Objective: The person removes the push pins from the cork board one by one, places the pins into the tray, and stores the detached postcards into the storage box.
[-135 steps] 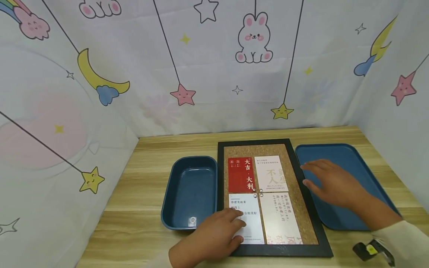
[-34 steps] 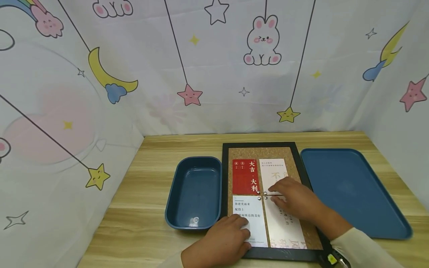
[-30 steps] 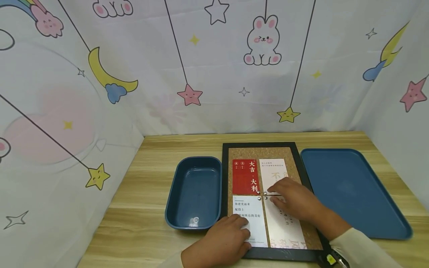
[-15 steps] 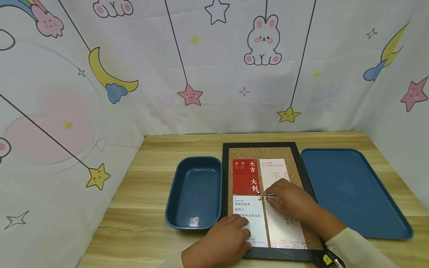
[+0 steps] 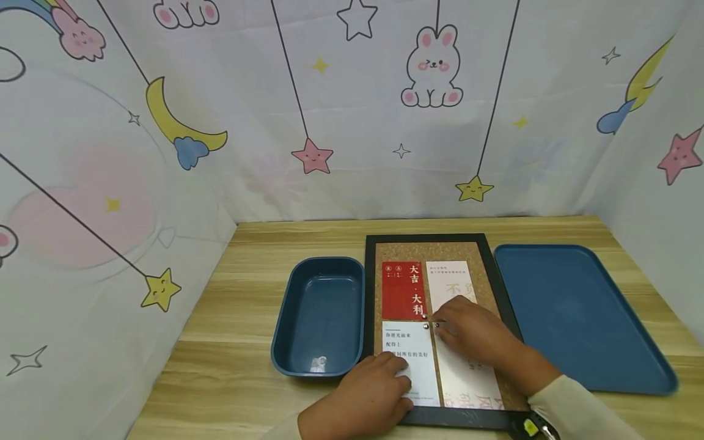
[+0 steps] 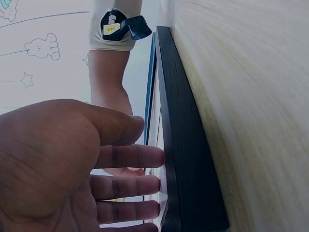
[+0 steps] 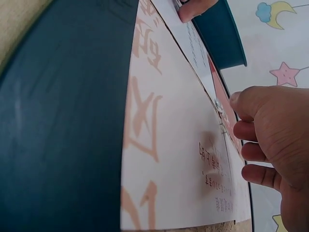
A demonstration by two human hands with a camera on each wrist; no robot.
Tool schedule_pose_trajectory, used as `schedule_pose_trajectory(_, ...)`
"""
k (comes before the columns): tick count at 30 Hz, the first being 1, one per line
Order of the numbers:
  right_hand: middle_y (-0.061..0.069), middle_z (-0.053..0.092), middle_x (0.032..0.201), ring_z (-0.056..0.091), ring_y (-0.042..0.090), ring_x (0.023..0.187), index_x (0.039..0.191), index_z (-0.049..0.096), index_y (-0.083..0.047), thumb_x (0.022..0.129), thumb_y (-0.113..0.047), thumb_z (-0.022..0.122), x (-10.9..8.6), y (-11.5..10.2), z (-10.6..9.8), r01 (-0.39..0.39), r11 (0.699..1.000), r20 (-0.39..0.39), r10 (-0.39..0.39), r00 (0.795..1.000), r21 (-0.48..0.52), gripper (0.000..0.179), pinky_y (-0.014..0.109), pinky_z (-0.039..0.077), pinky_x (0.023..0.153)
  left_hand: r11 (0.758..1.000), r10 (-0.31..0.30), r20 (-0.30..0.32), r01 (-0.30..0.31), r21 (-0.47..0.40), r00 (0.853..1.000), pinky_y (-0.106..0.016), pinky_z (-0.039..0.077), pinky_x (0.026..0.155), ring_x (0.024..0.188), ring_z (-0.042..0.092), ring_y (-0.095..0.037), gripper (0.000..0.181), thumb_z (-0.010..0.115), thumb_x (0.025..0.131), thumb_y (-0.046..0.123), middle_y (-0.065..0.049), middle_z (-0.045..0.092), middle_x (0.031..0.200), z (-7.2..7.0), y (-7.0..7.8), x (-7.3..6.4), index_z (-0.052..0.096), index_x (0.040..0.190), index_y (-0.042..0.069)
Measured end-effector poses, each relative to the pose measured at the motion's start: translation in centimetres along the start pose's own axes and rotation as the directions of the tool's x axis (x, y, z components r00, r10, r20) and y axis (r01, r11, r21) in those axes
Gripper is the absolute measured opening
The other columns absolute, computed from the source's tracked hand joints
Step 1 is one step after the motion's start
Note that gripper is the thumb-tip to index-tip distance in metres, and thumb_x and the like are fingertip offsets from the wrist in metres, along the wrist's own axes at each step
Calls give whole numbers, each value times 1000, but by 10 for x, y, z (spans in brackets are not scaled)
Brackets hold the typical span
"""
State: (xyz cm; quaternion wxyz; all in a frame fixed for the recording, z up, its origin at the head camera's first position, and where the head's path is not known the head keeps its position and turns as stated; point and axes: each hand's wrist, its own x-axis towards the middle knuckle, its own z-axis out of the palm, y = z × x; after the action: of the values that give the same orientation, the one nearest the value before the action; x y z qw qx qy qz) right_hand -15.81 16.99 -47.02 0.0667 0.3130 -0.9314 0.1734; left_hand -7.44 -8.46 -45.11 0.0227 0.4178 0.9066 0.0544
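A black-framed corkboard (image 5: 426, 250) lies flat on the table. It carries a red card (image 5: 398, 290), an upper white card (image 5: 447, 276), a lower-left white card (image 5: 409, 336) and a lower-right card (image 5: 459, 382). Silver pushpins (image 5: 426, 326) sit at their meeting corners. My right hand (image 5: 475, 333) has its thumb and fingertips curled at the pin of the upper white card, pinching that pushpin, which they hide. Thumb and bent fingers of this hand show in the right wrist view. With fingers extended, my left hand (image 5: 365, 391) rests on the lower-left card.
To the board's left stands a deep blue bin (image 5: 319, 318). A flat blue tray (image 5: 583, 311) lies along its right side, partly behind my right forearm. Behind the wooden table (image 5: 236, 318) hangs a patterned cloth (image 5: 352, 183).
From over the blue tray, my right hand has moved left onto the board's centre. Its fingertips have since closed over the upper white card's pin, hiding it. The left hand stays on its card.
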Motion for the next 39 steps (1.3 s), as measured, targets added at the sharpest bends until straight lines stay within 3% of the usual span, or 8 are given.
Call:
schedule_pose_trajectory(23,-11,67,103,58,11,103,108,77,-20,91,-21,79,7,-4,11,-6,999,-6,6,1000,-37,18,36,52,85,999,2,-36,-1,33,999,-30,49,90,110,57,-14,15,73,93,33,4,64,115,1,0,-1,77,102,21)
schedule_pose_trajectory(39,-11,65,98,56,10,97,105,76,-19,90,-20,80,12,-9,15,-29,998,12,30,999,-55,16,36,51,84,1000,-12,46,13,-26,999,-30,47,97,115,55,-13,22,71,96,35,4,63,123,0,-1,0,76,112,21)
